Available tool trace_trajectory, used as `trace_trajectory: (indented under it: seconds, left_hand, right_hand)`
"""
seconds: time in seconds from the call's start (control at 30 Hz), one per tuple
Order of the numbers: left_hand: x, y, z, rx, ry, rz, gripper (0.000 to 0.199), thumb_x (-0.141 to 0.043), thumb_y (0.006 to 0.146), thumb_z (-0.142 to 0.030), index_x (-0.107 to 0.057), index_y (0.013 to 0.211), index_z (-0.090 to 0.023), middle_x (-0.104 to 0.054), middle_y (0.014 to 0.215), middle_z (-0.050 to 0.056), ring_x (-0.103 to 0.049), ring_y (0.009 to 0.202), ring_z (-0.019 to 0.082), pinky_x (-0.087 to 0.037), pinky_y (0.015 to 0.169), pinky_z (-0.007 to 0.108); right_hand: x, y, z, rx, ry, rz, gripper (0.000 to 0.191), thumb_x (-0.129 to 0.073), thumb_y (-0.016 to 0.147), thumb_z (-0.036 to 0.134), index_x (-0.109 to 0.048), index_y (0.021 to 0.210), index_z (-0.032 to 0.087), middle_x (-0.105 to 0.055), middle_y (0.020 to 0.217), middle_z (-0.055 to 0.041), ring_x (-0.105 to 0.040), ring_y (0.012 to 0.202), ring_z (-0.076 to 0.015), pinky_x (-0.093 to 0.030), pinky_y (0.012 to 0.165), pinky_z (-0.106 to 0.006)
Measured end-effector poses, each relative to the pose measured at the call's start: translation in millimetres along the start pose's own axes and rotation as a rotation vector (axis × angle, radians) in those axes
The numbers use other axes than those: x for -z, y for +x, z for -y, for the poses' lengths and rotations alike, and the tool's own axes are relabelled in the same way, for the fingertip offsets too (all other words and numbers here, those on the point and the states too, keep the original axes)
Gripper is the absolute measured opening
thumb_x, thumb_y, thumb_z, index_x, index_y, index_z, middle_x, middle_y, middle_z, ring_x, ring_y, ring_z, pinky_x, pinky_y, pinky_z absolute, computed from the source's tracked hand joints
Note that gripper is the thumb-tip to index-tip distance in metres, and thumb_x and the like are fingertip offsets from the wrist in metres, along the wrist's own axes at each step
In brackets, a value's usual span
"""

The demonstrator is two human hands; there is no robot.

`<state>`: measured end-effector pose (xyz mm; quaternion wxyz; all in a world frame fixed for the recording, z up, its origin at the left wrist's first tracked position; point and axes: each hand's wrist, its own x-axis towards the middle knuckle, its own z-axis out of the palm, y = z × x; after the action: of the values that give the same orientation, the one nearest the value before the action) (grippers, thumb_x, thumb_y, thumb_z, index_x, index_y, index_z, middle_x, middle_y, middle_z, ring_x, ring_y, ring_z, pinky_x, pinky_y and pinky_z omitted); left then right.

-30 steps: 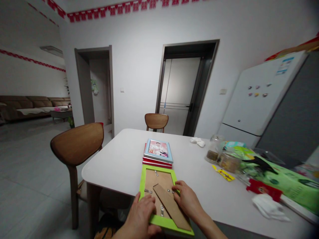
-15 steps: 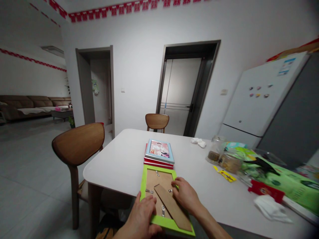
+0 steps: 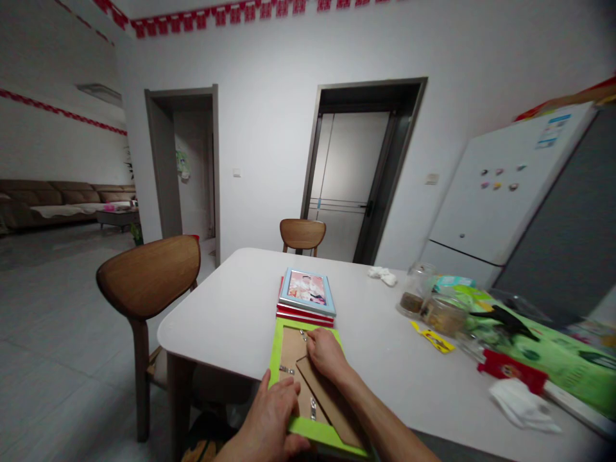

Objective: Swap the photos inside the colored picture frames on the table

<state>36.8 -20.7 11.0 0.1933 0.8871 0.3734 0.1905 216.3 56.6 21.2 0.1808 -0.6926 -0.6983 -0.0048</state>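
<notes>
A lime-green photo frame (image 3: 276, 350) lies back side up at the near table edge, its brown backing board (image 3: 291, 346) showing. My left hand (image 3: 272, 410) is closed around the frame's left lower edge, the thumb at the bottom rim. At the top of the board, my right hand (image 3: 328, 356) has its fingers curled together at a small metal turn clip (image 3: 303, 335). Two more clips show at the left and bottom; my right hand and forearm cover the right side. A brown stand leg (image 3: 323, 398) runs slantwise across the board, partly under my right forearm.
Beyond the green frame, a light-blue photo frame (image 3: 328, 292) tops a stack with red frames (image 3: 303, 314). On the right stand glass jars (image 3: 412, 298), a yellow packet (image 3: 437, 340), a red packet (image 3: 513, 372), tissues (image 3: 522, 404) and a green package (image 3: 563, 366). A wooden chair (image 3: 149, 276) stands left.
My right hand has moved up and left from the right-hand clip to the top clip. My left hand keeps its hold on the frame.
</notes>
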Motion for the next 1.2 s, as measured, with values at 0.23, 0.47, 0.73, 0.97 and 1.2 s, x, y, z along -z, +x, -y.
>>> trace_trajectory:
  seconds: [0.23,0.47,0.73,0.97,1.2]
  left_hand:
    - [10.8,0.7,-6.3,0.007,0.013,-0.021,0.035,-0.069,0.059,-0.039,-0.052,0.082,-0.02,-0.055,0.105,0.002,-0.045,0.106,0.019,-0.012,0.1,0.04]
    - [7.3,-0.6,-1.7,-0.014,-0.004,-0.044,0.044,-0.072,0.057,-0.039,-0.05,0.088,-0.019,-0.053,0.109,0.005,-0.043,0.107,0.019,-0.01,0.101,0.04]
    - [10.3,0.4,-5.6,0.005,0.034,-0.009,0.039,-0.073,0.056,-0.037,-0.049,0.082,-0.021,-0.056,0.095,-0.001,-0.049,0.095,0.016,-0.014,0.098,0.039]
    - [6.2,-2.0,-5.1,0.009,0.0,-0.035,0.03,-0.068,0.063,-0.031,-0.048,0.082,-0.021,-0.058,0.094,-0.003,-0.05,0.094,0.015,-0.013,0.098,0.037]
    - [4.9,-3.7,-3.7,0.018,-0.039,-0.061,0.031,-0.067,0.063,-0.03,-0.048,0.085,-0.021,-0.057,0.096,-0.004,-0.05,0.092,0.015,-0.012,0.098,0.037]
  right_hand:
    - [-20.4,9.7,9.4,-0.058,-0.013,-0.026,0.028,-0.037,0.079,0.024,-0.062,0.093,0.022,-0.056,0.092,-0.0079,-0.046,0.087,-0.0194,-0.031,0.071,-0.028]
    - [-19.4,8.6,8.2,-0.024,0.019,-0.019,0.028,-0.04,0.077,0.024,-0.061,0.094,0.029,-0.055,0.093,-0.0045,-0.045,0.088,-0.0189,-0.031,0.07,-0.029]
    - [-4.0,-14.8,26.6,0.1,0.119,0.002,0.032,-0.046,0.074,0.032,-0.057,0.103,0.028,-0.055,0.104,-0.0035,-0.046,0.095,-0.0185,-0.03,0.079,-0.029]
    - [-5.5,-29.8,41.6,0.201,0.27,0.045,0.013,-0.054,0.068,0.028,-0.065,0.073,0.024,-0.059,0.087,-0.0022,-0.049,0.087,-0.0172,-0.033,0.076,-0.027]
    - [1.1,-24.5,37.7,0.155,0.327,0.053,0.016,-0.049,0.069,0.023,-0.063,0.076,0.018,-0.06,0.088,-0.0058,-0.05,0.089,-0.0184,-0.035,0.08,-0.028]
